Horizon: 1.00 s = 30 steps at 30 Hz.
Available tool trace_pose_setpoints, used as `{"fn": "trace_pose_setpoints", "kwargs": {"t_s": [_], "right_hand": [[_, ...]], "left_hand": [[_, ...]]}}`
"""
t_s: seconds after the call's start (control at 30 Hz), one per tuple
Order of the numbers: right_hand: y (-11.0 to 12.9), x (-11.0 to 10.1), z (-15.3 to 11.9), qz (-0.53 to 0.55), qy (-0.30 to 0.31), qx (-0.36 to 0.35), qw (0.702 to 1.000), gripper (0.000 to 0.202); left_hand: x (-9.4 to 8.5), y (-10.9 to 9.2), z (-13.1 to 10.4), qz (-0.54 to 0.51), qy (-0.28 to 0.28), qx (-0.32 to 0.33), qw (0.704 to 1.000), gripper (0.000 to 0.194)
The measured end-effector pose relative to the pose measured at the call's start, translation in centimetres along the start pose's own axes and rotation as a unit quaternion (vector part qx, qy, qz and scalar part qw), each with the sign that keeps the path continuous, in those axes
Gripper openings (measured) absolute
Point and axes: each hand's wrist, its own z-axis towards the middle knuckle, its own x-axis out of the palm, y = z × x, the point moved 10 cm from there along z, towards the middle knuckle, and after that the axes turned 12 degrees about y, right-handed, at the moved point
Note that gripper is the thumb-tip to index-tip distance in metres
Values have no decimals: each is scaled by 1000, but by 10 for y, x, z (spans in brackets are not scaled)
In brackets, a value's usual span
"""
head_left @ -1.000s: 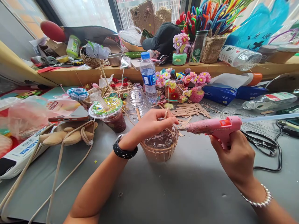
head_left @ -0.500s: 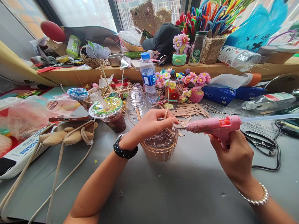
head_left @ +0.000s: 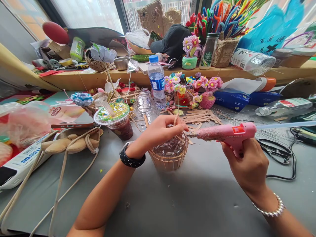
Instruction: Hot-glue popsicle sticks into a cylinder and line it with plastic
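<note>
A small round container (head_left: pixel 170 161) stands in front of me, its side ringed with upright wooden sticks and its inside clear, shiny plastic. My left hand (head_left: pixel 163 130) reaches over it, fingers pinched on a piece of twisted twine (head_left: pixel 176 119) that sticks up above them. Part of the container's far rim is hidden by this hand. My right hand (head_left: pixel 247 164) is wrapped round the handle of a pink hot glue gun (head_left: pixel 227 131). The gun's nozzle points left, close to the container's right rim and my left fingertips. A long glue stick (head_left: pixel 283 125) runs out of its back.
Wooden sticks (head_left: pixel 202 117) lie behind the container. A lidded drink cup (head_left: pixel 115 120), a clear plastic bottle piece (head_left: pixel 144 108) and a water bottle (head_left: pixel 157 82) stand behind and left. Black scissors (head_left: pixel 275 151) and a cable (head_left: pixel 293 164) lie right. A corded bag (head_left: pixel 71 143) lies left.
The glue gun and my right hand have shifted very slightly to the right. My left hand keeps its place over the container.
</note>
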Motion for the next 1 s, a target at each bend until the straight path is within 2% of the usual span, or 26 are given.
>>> {"fn": "trace_pose_setpoints", "kwargs": {"t_s": [0.23,0.5,1.0], "right_hand": [[-2,3,0,-7,17,20,1000,12],[4,0,0,-8,0,-2,1000,14],[3,2,0,-29,-6,17,999,18]], "left_hand": [[0,-1,0,2,-1,3,1000,23],[0,-3,0,9,-6,5,1000,25],[1,-2,1,1,1,11,1000,25]]}}
